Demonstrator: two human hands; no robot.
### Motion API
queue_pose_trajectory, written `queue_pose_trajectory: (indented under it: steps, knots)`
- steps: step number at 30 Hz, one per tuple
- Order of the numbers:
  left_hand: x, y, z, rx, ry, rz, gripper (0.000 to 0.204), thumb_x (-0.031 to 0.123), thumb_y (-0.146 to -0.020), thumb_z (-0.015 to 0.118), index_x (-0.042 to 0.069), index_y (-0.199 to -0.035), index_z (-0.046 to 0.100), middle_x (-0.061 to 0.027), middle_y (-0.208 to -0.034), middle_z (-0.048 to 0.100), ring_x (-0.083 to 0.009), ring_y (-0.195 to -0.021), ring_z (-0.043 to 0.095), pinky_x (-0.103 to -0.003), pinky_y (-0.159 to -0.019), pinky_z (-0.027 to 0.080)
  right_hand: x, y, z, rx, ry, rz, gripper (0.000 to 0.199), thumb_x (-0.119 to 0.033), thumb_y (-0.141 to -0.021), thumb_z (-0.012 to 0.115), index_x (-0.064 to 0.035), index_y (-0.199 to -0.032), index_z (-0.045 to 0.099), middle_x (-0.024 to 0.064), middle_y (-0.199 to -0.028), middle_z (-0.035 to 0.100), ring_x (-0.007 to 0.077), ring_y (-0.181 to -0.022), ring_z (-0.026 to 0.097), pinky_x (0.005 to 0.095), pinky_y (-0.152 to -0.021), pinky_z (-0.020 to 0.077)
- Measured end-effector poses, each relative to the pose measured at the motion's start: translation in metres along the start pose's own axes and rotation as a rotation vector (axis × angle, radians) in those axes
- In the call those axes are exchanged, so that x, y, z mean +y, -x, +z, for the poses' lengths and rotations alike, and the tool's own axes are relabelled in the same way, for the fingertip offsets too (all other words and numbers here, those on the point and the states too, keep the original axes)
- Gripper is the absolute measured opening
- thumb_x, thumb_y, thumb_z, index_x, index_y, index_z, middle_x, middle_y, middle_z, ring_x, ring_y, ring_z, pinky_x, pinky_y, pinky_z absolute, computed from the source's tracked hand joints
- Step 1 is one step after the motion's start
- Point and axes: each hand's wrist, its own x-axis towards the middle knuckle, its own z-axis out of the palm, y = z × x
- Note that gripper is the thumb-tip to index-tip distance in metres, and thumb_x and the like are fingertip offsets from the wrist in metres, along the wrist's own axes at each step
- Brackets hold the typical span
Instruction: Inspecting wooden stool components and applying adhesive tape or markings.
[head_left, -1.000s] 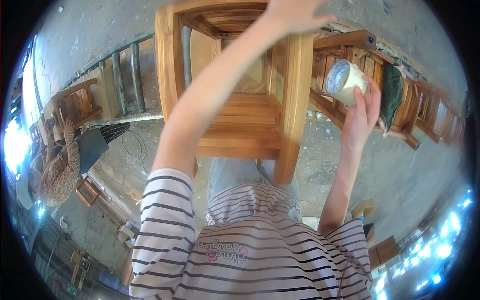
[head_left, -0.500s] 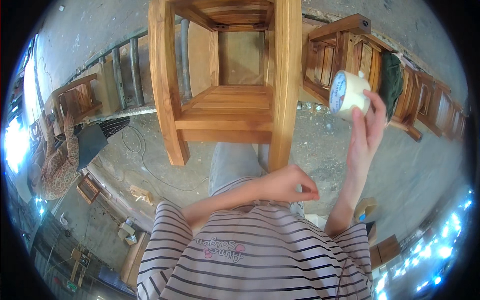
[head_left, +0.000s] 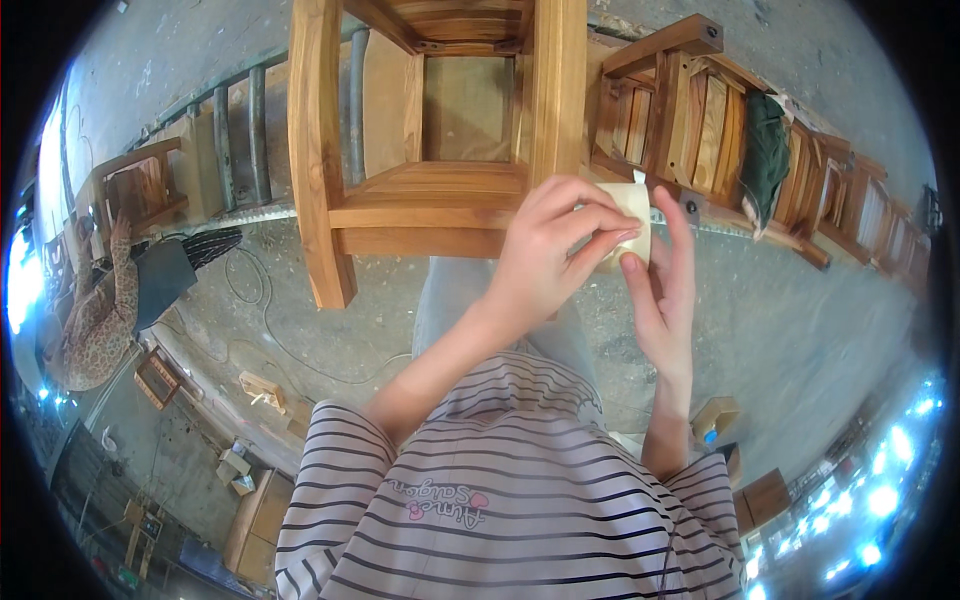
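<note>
A roll of cream masking tape (head_left: 632,204) is held up in front of me, right of a wooden chair (head_left: 425,216). My right hand (head_left: 668,290) grips it from the right, thumb on the near side and a finger at the far side. Bent over the roll from the left, my left hand (head_left: 555,240) pinches at its outer face with thumb and forefinger together. Whether a tape end is between those fingertips cannot be made out. The chair's right front leg is partly covered by my left hand.
More wooden chairs (head_left: 690,110) lie in a row at the right, with a dark green cloth (head_left: 765,150) on them. Green metal bars (head_left: 257,135) stand behind at left. A co-worker in a patterned sleeve (head_left: 105,325) works far left. A cable (head_left: 285,345) lies on the floor.
My right hand has brought the tape roll inward and lower, turning it. My left hand has risen from near my waist to the roll. The view has shifted slightly.
</note>
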Motion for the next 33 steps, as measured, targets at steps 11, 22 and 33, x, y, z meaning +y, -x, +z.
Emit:
queue_pose_trajectory:
  steps: [11, 22, 33]
  knots:
    - [0.002, 0.053, 0.035, 0.113, -0.056, 0.063, 0.017, 0.003, -0.076, 0.074, 0.006, -0.089, 0.063, -0.0075, -0.088, 0.058, -0.0275, -0.084, 0.057, -0.036, -0.073, 0.044, 0.029, 0.028, 0.004, 0.150, 0.228, 0.033, 0.020, 0.004, -0.090, 0.057, -0.0029, -0.108, 0.061, 0.0076, -0.086, 0.065, 0.0086, -0.064, 0.054, 0.0240, -0.060, 0.0437]
    - [0.005, 0.033, 0.036, 0.122, -0.129, 0.014, 0.014, 0.004, -0.071, 0.079, 0.010, -0.082, 0.071, -0.0046, -0.083, 0.061, -0.0225, -0.083, 0.056, -0.032, -0.078, 0.039, 0.038, 0.036, 0.014, 0.397, 0.213, -0.059, 0.007, 0.001, -0.090, 0.062, -0.0030, -0.088, 0.057, 0.0006, -0.061, 0.041, 0.0055, -0.054, 0.033, 0.0244, -0.048, 0.0280]
    - [0.035, 0.005, 0.050, 0.224, -0.119, 0.159, 0.014, 0.002, -0.071, 0.078, 0.007, -0.083, 0.072, -0.0039, -0.081, 0.060, -0.0207, -0.081, 0.053, -0.033, -0.072, 0.042, 0.019, 0.038, 0.014, 0.603, 0.050, -0.250, 0.004, 0.001, -0.094, 0.058, 0.0025, -0.096, 0.056, 0.0050, -0.083, 0.061, 0.0035, -0.069, 0.047, 0.0185, -0.058, 0.0375]
